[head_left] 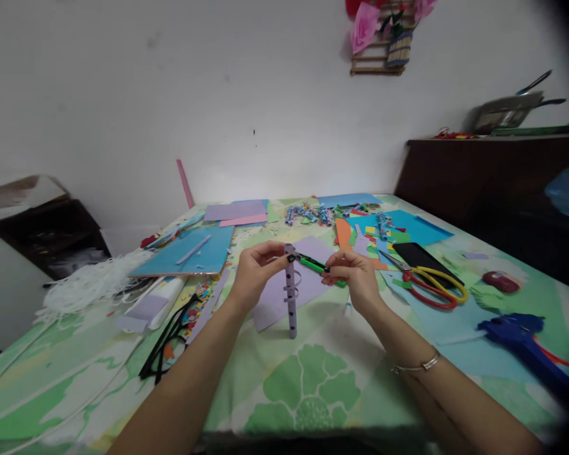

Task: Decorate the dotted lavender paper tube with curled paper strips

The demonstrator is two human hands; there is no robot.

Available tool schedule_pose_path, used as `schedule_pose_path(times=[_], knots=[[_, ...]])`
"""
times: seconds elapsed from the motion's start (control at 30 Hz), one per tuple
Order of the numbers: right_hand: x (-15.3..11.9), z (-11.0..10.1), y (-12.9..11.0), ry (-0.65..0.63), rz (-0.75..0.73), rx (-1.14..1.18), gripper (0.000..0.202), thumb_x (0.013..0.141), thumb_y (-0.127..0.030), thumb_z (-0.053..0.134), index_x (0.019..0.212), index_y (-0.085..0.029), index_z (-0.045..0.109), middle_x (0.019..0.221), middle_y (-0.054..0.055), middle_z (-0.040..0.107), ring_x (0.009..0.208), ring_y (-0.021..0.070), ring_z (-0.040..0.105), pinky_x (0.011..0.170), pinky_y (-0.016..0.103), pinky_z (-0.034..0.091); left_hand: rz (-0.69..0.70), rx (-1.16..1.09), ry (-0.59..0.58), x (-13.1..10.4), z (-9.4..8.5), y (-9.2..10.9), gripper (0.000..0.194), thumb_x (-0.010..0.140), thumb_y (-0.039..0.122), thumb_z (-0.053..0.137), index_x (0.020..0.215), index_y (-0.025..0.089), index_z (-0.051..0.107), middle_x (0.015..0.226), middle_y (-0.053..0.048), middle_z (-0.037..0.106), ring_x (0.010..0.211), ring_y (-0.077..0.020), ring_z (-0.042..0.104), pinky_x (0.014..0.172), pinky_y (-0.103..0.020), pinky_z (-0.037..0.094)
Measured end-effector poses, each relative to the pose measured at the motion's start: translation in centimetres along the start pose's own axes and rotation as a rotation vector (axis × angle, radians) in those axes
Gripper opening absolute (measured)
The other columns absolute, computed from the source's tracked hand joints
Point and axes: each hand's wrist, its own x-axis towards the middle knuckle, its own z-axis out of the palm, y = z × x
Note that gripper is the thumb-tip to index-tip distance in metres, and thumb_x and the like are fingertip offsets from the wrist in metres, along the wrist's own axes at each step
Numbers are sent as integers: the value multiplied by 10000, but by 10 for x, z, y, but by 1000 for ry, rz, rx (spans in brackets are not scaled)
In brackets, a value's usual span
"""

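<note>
A thin purple paper tube (291, 316) with dark spots and small paper loops on its side stands upright over the tablecloth. My left hand (262, 270) pinches the tube near its top. In my right hand (353, 276) is a green and black tool (312, 263), its tip pointing left and close to the top of the tube. What kind of tool it is, I cannot make out for sure. Behind both hands lies a flat purple sheet (270, 303).
Scissors (436, 287), a black phone (422, 262) and a blue glue gun (526, 344) lie on the right. Left are black-framed glasses (171, 338), a blue sheet (184, 249) and white cord (95, 284). Decorated paper tubes (308, 215) lie at the back.
</note>
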Motion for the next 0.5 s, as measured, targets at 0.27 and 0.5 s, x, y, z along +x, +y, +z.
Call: schedule_pose_path(times=[0.27, 0.5], knots=[[-6, 4, -1, -105, -45, -56, 204, 566, -139, 547, 759, -199, 526, 406, -58, 564, 323, 96, 424, 371, 203, 322, 46, 118, 6, -3, 2, 8, 186, 656, 232, 763, 832, 173, 749, 847, -45, 694, 764, -134, 632, 712, -238, 530], [-10, 14, 13, -297, -121, -170, 294, 797, -437, 567, 876, -169, 661, 640, 26, 658, 578, 122, 554, 547, 240, 416, 70, 143, 1, -5, 6, 10, 172, 632, 214, 776, 798, 176, 746, 813, -35, 694, 738, -140, 648, 717, -262, 550]])
